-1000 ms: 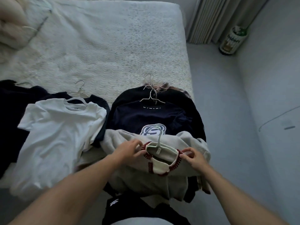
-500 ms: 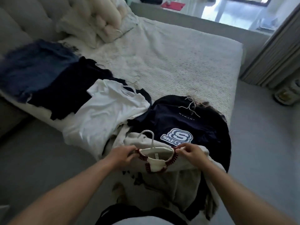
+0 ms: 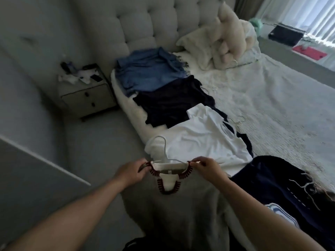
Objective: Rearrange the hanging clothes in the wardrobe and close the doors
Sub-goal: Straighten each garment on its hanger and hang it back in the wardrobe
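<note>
A grey sweatshirt [image 3: 183, 212] with a cream collar edged in dark red hangs from a white hanger [image 3: 164, 151] in front of me. My left hand [image 3: 131, 172] pinches its left shoulder and my right hand [image 3: 206, 166] pinches the right shoulder, both at the collar's ends. On the bed [image 3: 272, 109] lie a white T-shirt [image 3: 201, 140], a black garment [image 3: 168, 104], a blue denim shirt [image 3: 146, 73] and a navy sweatshirt [image 3: 282, 183] on wire hangers at the right.
A bedside table [image 3: 87, 95] with small items stands left of the bed against the tufted headboard [image 3: 145, 24]. Pillows [image 3: 226, 42] sit at the bed's head. A pale panel [image 3: 36, 174] juts in at the lower left. Grey floor lies between.
The sweatshirt has come up off the pile on its hanger, held by both hands. The view has swung left, from the bed's foot to the headboard and bedside table.
</note>
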